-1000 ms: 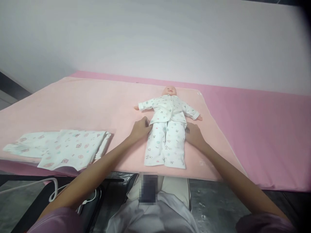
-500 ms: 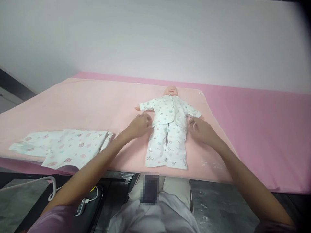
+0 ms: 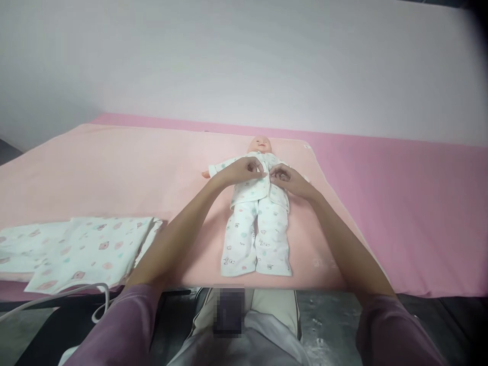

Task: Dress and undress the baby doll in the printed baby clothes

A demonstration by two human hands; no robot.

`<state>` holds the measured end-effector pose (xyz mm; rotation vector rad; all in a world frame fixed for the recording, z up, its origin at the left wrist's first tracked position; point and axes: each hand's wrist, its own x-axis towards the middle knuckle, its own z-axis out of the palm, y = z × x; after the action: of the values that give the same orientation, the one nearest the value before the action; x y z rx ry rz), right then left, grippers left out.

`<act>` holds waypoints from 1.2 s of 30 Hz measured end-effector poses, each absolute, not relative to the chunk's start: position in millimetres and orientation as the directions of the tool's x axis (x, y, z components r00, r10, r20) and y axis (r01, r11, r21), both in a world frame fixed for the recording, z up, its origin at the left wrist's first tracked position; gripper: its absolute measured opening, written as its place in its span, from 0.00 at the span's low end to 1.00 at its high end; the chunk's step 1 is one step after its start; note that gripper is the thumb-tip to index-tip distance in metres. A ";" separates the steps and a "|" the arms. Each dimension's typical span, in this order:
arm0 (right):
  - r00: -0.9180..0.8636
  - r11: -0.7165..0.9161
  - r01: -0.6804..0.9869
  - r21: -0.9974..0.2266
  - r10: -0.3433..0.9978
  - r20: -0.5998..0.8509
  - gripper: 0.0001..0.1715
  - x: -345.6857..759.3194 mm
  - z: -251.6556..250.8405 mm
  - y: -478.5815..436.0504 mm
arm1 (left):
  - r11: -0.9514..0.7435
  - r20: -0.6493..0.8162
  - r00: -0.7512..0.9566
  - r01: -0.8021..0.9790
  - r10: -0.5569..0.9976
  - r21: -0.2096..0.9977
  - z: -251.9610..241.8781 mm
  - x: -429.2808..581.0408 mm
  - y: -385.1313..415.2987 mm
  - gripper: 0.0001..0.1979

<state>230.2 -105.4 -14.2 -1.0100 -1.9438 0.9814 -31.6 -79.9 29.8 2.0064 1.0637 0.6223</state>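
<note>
A baby doll (image 3: 261,144) lies on its back on the peach mat, its head toward the wall. It wears a white patterned shirt (image 3: 249,191) and matching white trousers (image 3: 238,236). My left hand (image 3: 247,170) is at the middle of the chest, its fingers curled and pinching the left side of the front opening. Just across the opening, my right hand (image 3: 288,180) has its fingers bent together on the other front edge of the shirt. Both hands partly cover the chest, and my right hand and forearm hide most of the doll's sleeve on that side.
Folded white printed cloth (image 3: 95,249) lies at the mat's left front. The peach mat (image 3: 152,168) covers part of a pink surface (image 3: 400,213) against a pale wall (image 3: 244,66). A white cable (image 3: 104,295) loops below the front edge at left.
Both hands have moved inward and up from the doll's two sides to the front of its shirt, where their fingers have closed. The view has shifted slightly.
</note>
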 end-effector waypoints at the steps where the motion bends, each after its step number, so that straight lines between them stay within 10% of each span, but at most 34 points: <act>1: -0.395 0.402 0.292 -0.868 0.877 0.274 0.22 229.2 -19.8 -106.1 | -0.358 0.067 0.539 0.456 0.839 0.815 29.1 -31.9 -79.7 0.15; 36: -0.154 0.519 0.373 -0.769 0.852 0.500 0.33 213.1 -57.2 -99.0 | -0.195 0.013 0.332 0.524 0.943 0.829 17.3 -26.6 -68.0 0.11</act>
<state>213.1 -99.0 -57.2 -1.0335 -1.7464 0.5912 -26.6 -68.0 17.3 1.8444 1.2972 0.7044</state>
